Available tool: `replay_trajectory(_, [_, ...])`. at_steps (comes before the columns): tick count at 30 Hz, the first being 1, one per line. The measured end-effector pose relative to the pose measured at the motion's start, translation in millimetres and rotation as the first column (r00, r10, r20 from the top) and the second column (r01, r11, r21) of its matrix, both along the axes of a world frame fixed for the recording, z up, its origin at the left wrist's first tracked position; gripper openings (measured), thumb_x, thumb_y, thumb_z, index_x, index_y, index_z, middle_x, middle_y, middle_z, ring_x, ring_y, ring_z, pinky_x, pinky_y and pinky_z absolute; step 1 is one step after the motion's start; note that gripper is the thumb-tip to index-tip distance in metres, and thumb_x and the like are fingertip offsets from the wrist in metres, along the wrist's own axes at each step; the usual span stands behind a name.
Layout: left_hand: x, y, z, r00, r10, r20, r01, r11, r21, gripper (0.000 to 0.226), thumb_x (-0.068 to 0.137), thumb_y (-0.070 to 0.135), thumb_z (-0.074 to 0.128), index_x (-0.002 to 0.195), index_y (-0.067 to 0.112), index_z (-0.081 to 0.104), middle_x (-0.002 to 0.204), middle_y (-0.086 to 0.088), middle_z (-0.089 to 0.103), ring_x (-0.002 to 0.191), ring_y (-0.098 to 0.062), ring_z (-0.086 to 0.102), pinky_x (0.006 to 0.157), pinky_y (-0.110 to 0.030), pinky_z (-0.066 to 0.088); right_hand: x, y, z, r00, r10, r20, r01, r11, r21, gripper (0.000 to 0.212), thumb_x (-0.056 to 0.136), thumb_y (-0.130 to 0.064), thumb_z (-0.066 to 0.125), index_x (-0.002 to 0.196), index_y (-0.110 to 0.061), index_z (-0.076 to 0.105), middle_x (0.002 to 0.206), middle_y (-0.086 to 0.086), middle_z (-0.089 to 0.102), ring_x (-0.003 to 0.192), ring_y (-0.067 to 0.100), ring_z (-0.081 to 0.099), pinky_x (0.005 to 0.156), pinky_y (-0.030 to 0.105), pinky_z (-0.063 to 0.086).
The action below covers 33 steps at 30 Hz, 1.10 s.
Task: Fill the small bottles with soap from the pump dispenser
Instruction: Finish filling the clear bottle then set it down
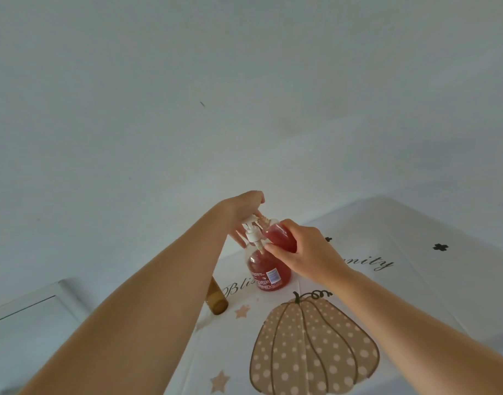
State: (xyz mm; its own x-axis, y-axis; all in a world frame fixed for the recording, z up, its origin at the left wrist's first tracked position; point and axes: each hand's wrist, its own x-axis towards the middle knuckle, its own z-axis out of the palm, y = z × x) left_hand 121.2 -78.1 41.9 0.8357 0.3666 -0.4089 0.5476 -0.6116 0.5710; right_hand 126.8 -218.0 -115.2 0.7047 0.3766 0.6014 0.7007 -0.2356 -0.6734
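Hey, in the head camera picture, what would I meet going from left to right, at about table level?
white-framed panel → brown cylinder → pump dispenser → black cross print. The small bottle in the right hand overlaps the dispenser, so it is left out.

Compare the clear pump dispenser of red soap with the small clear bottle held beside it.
The pump dispenser stands on the tablecloth; the small bottle is held tilted in the right hand. The dispenser is bigger, with white pump and label; the small bottle shows neither. Both hold red soap.
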Motion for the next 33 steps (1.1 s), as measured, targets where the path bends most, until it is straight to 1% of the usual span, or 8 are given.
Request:
replay_trajectory(6, [3.1, -2.9, -15.2, 0.994, 0.075, 0.077, -0.081, 0.994, 0.076, 0.033, 0.104, 0.025, 0.043, 0.094, 0.002, 0.064, 0.116, -0.02, 0.064, 0.11, -0.041, 0.063, 0.099, -0.063, 0.056, -6.2, -1.5, 4.4, 1.0, -0.028, -0.003, 0.028, 1.0, -0.002, 0.039, 0.099, -0.06, 0.062, 0.118, -0.026, 0.056, 0.09, -0.015, 0.071, 0.078, 0.0, 0.069, 0.069, 0.024, 0.058])
replay_trajectory(8, [-0.2, -0.4, -8.9, 0.997, 0.079, 0.026, -0.079, 0.997, 0.008, 0.029, 0.104, 0.025, 0.051, 0.112, 0.0, 0.061, 0.127, -0.021, 0.062, 0.113, -0.047, 0.063, 0.097, -0.071, 0.052, -7.8, -1.6, 5.8, 0.999, 0.016, -0.032, -0.015, 0.999, 0.029, 0.033, 0.102, -0.054, 0.061, 0.117, -0.027, 0.05, 0.083, -0.013, 0.07, 0.07, 0.0, 0.067, 0.062, 0.023, 0.056])
replay_trajectory(10, [0.6, 1.3, 0.9, 0.995, 0.094, 0.027, -0.093, 0.996, -0.016, 0.044, 0.103, 0.032, 0.046, 0.13, -0.002, 0.054, 0.136, -0.021, 0.059, 0.114, -0.052, 0.062, 0.082, -0.07, 0.058, -10.1, -2.1, 7.5, 0.999, 0.034, -0.022, -0.033, 0.998, 0.049, 0.027, 0.103, -0.049, 0.062, 0.115, -0.029, 0.048, 0.082, -0.015, 0.068, 0.071, -0.003, 0.067, 0.06, 0.019, 0.052])
replay_trajectory(13, [1.2, -2.0, 8.4, 0.996, 0.084, 0.041, -0.086, 0.994, 0.064, 0.057, 0.101, 0.041, 0.031, 0.122, 0.003, 0.068, 0.121, -0.02, 0.063, 0.102, -0.042, 0.064, 0.087, -0.059, 0.061, -12.1, -2.5, 8.2, 0.999, 0.035, 0.034, -0.037, 0.998, 0.058, 0.024, 0.103, -0.049, 0.063, 0.119, -0.037, 0.051, 0.089, -0.027, 0.065, 0.084, -0.012, 0.067, 0.066, 0.014, 0.055])
replay_trajectory(18, [4.6, -11.7, -5.7, 0.996, 0.065, 0.059, -0.07, 0.993, 0.094, 0.063, 0.096, 0.041, 0.024, 0.12, 0.006, 0.071, 0.124, -0.016, 0.07, 0.118, -0.038, 0.063, 0.106, -0.057, 0.051, -4.6, -2.1, 3.1, 0.996, -0.038, 0.081, 0.036, 0.999, 0.033, 0.038, 0.101, -0.057, 0.061, 0.128, -0.031, 0.053, 0.091, -0.023, 0.067, 0.081, -0.008, 0.068, 0.071, 0.022, 0.061])
replay_trajectory(24, [0.6, -15.6, -21.8, 0.989, 0.115, 0.091, -0.116, 0.993, 0.007, 0.061, 0.102, 0.036, 0.022, 0.122, -0.002, 0.065, 0.093, -0.017, 0.073, 0.094, -0.04, 0.068, 0.098, -0.049, 0.05, -0.9, 1.1, -4.5, 0.989, -0.043, 0.144, 0.046, 0.999, -0.015, 0.04, 0.102, -0.061, 0.059, 0.126, -0.029, 0.052, 0.103, -0.015, 0.074, 0.086, 0.001, 0.071, 0.074, 0.032, 0.064])
replay_trajectory(30, [3.7, -7.6, -18.8, 0.996, 0.092, 0.006, -0.092, 0.995, 0.036, 0.043, 0.102, 0.029, 0.036, 0.121, 0.007, 0.067, 0.128, -0.017, 0.07, 0.119, -0.043, 0.064, 0.104, -0.058, 0.052, -0.4, 3.4, -7.0, 0.99, -0.062, 0.128, 0.061, 0.998, 0.015, 0.043, 0.102, -0.062, 0.058, 0.128, -0.029, 0.053, 0.105, -0.013, 0.074, 0.09, 0.003, 0.072, 0.076, 0.032, 0.064])
replay_trajectory(33, [5.6, -5.8, -3.1, 0.998, 0.069, -0.009, -0.069, 0.998, -0.006, 0.051, 0.1, 0.038, 0.035, 0.125, 0.005, 0.064, 0.123, -0.019, 0.065, 0.112, -0.044, 0.063, 0.104, -0.065, 0.049, -2.7, 3.2, -5.2, 0.995, -0.038, 0.088, 0.033, 0.998, 0.052, 0.041, 0.103, -0.054, 0.061, 0.131, -0.025, 0.052, 0.105, -0.011, 0.072, 0.089, 0.002, 0.071, 0.074, 0.031, 0.064])
